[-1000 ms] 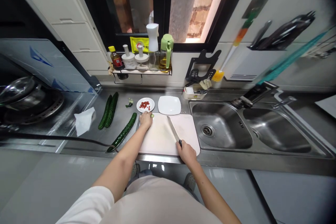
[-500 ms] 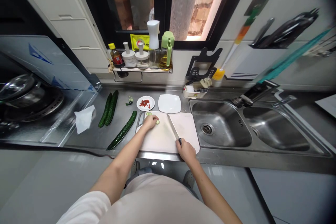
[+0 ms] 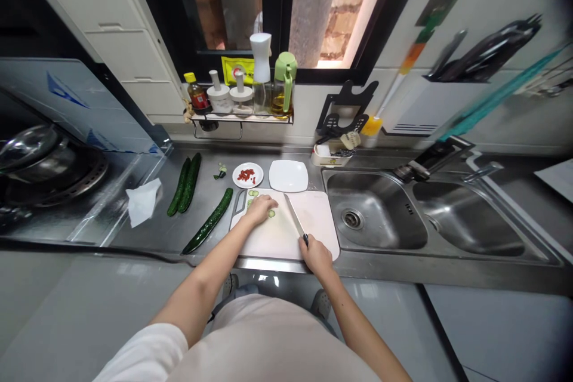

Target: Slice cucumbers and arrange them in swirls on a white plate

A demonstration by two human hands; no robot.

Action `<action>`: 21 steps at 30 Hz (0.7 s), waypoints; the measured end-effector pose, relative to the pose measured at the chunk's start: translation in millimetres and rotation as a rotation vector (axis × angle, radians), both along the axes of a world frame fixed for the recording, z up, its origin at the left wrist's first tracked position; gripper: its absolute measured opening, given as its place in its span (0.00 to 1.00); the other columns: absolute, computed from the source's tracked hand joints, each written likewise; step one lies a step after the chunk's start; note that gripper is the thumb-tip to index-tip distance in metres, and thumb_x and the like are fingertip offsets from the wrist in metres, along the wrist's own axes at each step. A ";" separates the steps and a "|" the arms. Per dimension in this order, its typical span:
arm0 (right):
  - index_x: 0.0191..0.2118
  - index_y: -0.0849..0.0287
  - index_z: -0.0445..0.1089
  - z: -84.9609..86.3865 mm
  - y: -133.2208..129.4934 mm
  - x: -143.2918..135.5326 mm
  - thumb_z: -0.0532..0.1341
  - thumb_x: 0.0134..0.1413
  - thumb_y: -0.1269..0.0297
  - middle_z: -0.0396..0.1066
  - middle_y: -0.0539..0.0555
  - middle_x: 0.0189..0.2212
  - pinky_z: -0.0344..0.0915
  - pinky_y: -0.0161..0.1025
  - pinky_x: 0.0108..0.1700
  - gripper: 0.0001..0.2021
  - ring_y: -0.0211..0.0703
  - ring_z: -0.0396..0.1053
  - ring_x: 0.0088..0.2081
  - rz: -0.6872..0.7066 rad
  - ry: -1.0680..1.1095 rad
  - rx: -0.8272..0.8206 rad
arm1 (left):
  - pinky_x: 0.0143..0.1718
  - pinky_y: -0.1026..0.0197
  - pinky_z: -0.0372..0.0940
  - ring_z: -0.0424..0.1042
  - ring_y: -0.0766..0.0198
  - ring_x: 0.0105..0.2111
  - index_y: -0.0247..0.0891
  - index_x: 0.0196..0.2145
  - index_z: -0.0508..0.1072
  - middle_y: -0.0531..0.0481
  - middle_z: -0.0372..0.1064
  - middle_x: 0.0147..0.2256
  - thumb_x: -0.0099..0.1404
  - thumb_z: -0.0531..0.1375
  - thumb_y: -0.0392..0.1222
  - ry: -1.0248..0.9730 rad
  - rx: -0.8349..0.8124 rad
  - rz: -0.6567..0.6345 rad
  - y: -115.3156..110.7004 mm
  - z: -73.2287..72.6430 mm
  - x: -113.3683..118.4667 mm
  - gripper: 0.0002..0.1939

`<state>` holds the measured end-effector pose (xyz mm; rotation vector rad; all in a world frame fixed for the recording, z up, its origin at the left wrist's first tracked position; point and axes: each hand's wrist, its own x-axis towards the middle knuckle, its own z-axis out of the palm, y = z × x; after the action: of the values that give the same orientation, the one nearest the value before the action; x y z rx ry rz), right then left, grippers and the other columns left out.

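Observation:
On the pale pink cutting board point(image 3: 308, 245), my left hand point(image 3: 261, 210) rests with its fingers stretched out to the right and nothing seen in them. A round cucumber slice point(image 3: 271, 213) lies by its fingertips, and several more cucumber slices point(image 3: 253, 193) sit near the board's top left, partly hidden by the hand. My right hand point(image 3: 317, 253) is closed around the black handle of a kitchen knife point(image 3: 293, 215), its blade angled up and left over the board. Left of the board lies a whole cucumber point(image 3: 209, 222), with two more cucumbers point(image 3: 190, 182) farther left.
Behind the board stand a small plate of chopped red pieces point(image 3: 242, 182) and a white plate point(image 3: 289, 176). Green scraps point(image 3: 219, 172) and a white tissue point(image 3: 143, 203) lie to the left. A double sink point(image 3: 380, 215) adjoins on the right. A bottle rack point(image 3: 244, 119) hangs behind.
My left hand has moved slightly right and its fingers have stretched out. More cucumber slices show around it, and one lies by its fingertips. The right hand and knife have barely moved.

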<state>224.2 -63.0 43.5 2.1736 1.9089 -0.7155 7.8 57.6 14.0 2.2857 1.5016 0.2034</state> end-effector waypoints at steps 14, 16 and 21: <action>0.46 0.58 0.67 11.5 -2.3 19.8 0.44 0.66 0.49 0.75 0.60 0.39 0.58 0.37 0.38 0.22 0.49 0.73 0.43 0.114 -0.006 0.063 | 0.51 0.54 0.55 0.65 0.56 0.50 0.43 0.46 0.75 0.44 0.69 0.45 0.65 0.55 0.41 -0.055 -0.061 0.258 -29.4 -16.5 3.4 0.14; 0.45 0.57 0.68 14.2 -7.7 24.1 0.44 0.66 0.49 0.75 0.60 0.39 0.58 0.37 0.38 0.22 0.48 0.73 0.42 0.158 -0.004 0.065 | 0.51 0.54 0.55 0.65 0.56 0.50 0.43 0.47 0.75 0.44 0.69 0.46 0.66 0.55 0.40 -0.055 -0.068 0.270 -27.8 -17.2 2.9 0.14; 0.45 0.57 0.69 23.2 -15.7 25.1 0.45 0.65 0.49 0.75 0.61 0.39 0.58 0.37 0.39 0.21 0.49 0.73 0.42 0.209 -0.044 0.018 | 0.52 0.55 0.55 0.66 0.56 0.49 0.41 0.46 0.75 0.44 0.70 0.45 0.65 0.57 0.41 -0.059 -0.080 0.320 -27.1 -18.7 3.0 0.14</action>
<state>249.4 -78.7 66.7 1.9429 2.0864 -0.6096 10.8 30.5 -4.6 1.9511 1.8039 0.2904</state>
